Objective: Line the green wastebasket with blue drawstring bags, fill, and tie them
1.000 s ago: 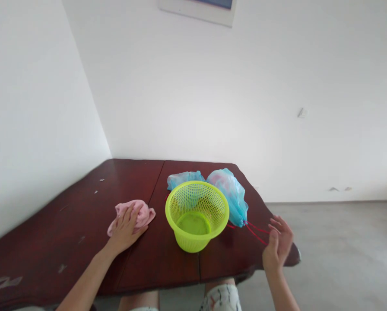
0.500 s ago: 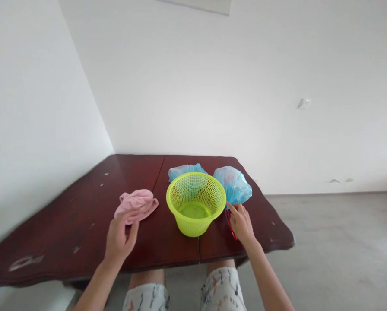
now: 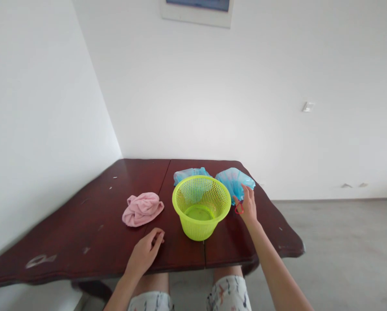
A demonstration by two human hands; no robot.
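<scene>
My right hand [image 3: 249, 211] is at the near side of a bulging blue plastic bag [image 3: 233, 176], to the right of the basket. A thin red loop [image 3: 239, 208] is in its grip, at the thumb; what it belongs to I cannot make out. My left hand [image 3: 144, 250] is low over the table's front, fingers curled in, with nothing visible in it. Just beyond it a crumpled pink cloth [image 3: 143, 209] lies untouched. Between the hands stands a lime-green perforated plastic basket [image 3: 198, 229], upright, with nothing seen inside.
Behind the basket lies a second blue plastic bag [image 3: 190, 173], partly hidden. The dark red wooden table [image 3: 99, 220] has a wavy edge and meets white walls at its back and left. My knees are under its front edge.
My left hand has left the pink cloth and moved right and nearer. My right hand has gone forward to the blue bag, lifting the red loop off the table. The view has tilted up slightly.
</scene>
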